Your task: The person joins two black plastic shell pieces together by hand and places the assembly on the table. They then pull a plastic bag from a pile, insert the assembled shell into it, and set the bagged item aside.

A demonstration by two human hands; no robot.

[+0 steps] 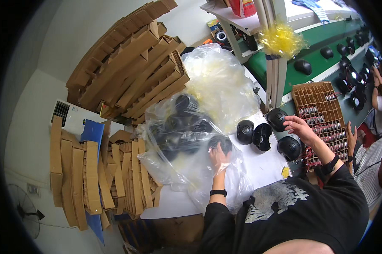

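Clear plastic bag (186,139) of black dome housings on desk (258,167): thin, slippery. Left hand (219,157) inside, fingers gripping one housing (222,143); rigid, prob. light, hold by rim. Right hand (299,126) right of bag, fingers spread open over housing (277,118).

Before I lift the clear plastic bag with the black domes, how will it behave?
The clear plastic bag looks thin and crinkled, so it will probably sag and slip. It holds several black domes, so likely bottom-heavy. The left hand is inside it; the rounded domes may shift.
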